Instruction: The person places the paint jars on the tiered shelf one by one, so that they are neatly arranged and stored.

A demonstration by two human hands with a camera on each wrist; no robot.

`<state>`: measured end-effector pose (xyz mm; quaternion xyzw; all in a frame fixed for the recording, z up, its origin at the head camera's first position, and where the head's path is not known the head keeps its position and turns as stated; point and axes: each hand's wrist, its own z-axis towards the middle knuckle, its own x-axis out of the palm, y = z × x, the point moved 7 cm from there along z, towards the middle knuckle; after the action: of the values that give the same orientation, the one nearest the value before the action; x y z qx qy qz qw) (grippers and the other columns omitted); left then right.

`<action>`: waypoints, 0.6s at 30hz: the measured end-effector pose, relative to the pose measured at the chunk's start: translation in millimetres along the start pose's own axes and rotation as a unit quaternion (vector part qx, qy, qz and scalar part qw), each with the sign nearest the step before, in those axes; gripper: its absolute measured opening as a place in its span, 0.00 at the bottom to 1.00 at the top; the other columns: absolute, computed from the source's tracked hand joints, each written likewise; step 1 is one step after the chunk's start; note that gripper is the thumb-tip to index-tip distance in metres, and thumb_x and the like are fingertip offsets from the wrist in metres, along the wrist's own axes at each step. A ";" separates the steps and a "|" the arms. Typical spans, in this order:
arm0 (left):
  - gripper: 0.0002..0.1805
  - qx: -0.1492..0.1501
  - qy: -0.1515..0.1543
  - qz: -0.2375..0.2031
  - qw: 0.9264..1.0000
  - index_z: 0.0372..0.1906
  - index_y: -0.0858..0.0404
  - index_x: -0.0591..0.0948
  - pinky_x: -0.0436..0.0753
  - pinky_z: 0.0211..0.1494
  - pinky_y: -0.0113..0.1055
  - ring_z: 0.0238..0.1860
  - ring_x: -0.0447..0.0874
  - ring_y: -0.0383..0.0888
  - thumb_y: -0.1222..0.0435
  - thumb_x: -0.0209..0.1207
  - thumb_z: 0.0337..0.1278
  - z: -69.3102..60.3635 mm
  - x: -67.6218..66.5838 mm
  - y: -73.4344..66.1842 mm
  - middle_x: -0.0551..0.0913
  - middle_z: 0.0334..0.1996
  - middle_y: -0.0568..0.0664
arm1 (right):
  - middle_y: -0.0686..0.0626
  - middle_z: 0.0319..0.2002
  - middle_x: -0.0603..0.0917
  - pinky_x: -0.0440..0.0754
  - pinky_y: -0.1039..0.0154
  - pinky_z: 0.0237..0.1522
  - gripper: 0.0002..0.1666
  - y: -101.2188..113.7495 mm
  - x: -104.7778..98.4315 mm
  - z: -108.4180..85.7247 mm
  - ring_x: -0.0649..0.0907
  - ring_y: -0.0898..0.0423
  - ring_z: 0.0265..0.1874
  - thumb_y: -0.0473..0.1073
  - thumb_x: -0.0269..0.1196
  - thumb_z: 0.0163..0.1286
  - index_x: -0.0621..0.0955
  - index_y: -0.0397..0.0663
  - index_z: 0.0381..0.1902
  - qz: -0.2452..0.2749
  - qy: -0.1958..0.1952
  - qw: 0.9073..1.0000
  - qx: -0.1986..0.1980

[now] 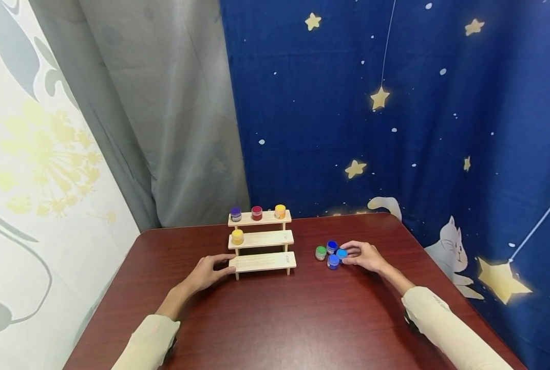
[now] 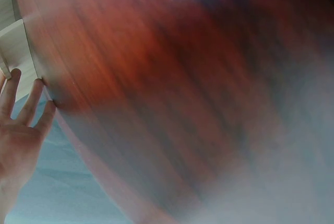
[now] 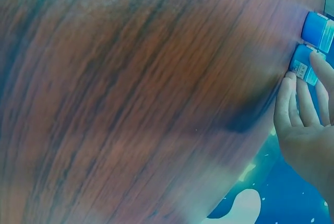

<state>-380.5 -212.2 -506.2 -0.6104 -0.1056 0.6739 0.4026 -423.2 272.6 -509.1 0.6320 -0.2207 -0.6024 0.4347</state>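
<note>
A three-step wooden display rack [image 1: 261, 263] stands on the table, and my left hand [image 1: 206, 272] holds the left end of its lowest step, thumb in front and fingers behind. In the left wrist view, the fingers of that hand [image 2: 23, 130] reach to the pale wood [image 2: 18, 51]. My right hand [image 1: 366, 257] pinches a light blue paint jar [image 1: 341, 254] between thumb and fingers. Close around that jar are a dark blue jar [image 1: 332, 246], a medium blue jar [image 1: 333, 262] and a green jar [image 1: 320, 252]. The right wrist view shows the pinched jar [image 3: 301, 65] with its label.
On the top step stand a purple jar [image 1: 235, 214], a dark red jar [image 1: 257, 213] and a yellow-orange jar [image 1: 280, 211]. A yellow jar [image 1: 237, 236] sits at the left of the middle step. Curtains [image 1: 302, 128] hang behind the dark red wooden table [image 1: 275, 318].
</note>
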 end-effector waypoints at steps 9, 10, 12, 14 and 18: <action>0.25 -0.003 0.000 -0.006 1.000 0.64 0.57 0.85 0.79 0.65 0.54 0.62 0.82 0.53 0.53 0.70 0.65 -0.5 0.3 -0.4 0.85 0.59 0.55 | 0.34 0.48 0.88 0.84 0.70 0.41 0.26 3.0 -12.7 -0.9 0.87 0.38 0.51 0.35 0.76 0.62 0.83 0.33 0.57 -0.001 -0.015 1.000 -0.010; 0.25 -0.005 0.001 -0.008 1.000 0.64 0.56 0.85 0.79 0.65 0.54 0.62 0.82 0.53 0.53 0.70 0.65 -0.8 0.2 -0.4 0.85 0.60 0.55 | 0.34 0.48 0.88 0.84 0.71 0.41 0.26 4.1 -14.1 -0.8 0.87 0.38 0.51 0.35 0.77 0.62 0.83 0.33 0.57 0.000 -0.016 1.000 -0.012; 0.25 -0.006 0.002 -0.011 1.000 0.64 0.56 0.84 0.79 0.65 0.54 0.62 0.82 0.53 0.53 0.70 0.65 -1.0 0.1 -0.2 0.85 0.60 0.55 | 0.34 0.48 0.88 0.84 0.70 0.39 0.26 5.8 -16.0 -0.5 0.87 0.38 0.50 0.34 0.76 0.62 0.83 0.33 0.57 0.003 -0.019 1.000 -0.014; 0.25 -0.008 0.004 -0.018 1.000 0.64 0.55 0.84 0.78 0.65 0.54 0.62 0.82 0.52 0.53 0.70 0.65 -1.0 -0.1 -0.2 0.85 0.60 0.54 | 0.34 0.48 0.88 0.85 0.70 0.39 0.26 7.7 -17.2 -0.3 0.87 0.38 0.50 0.34 0.76 0.63 0.83 0.33 0.57 0.001 -0.019 1.000 -0.016; 0.25 -0.004 0.004 -0.018 1.000 0.64 0.55 0.84 0.79 0.65 0.54 0.62 0.82 0.51 0.53 0.70 0.65 -0.7 -0.1 -0.6 0.85 0.60 0.54 | 0.34 0.47 0.89 0.85 0.66 0.36 0.26 8.6 -18.1 1.0 0.88 0.41 0.48 0.34 0.76 0.63 0.83 0.33 0.57 -0.005 -0.019 1.000 -0.017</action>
<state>-379.6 -212.1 -505.9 -0.6126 -0.1177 0.6637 0.4127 -425.2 282.3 -491.6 0.6142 -0.2151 -0.6203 0.4379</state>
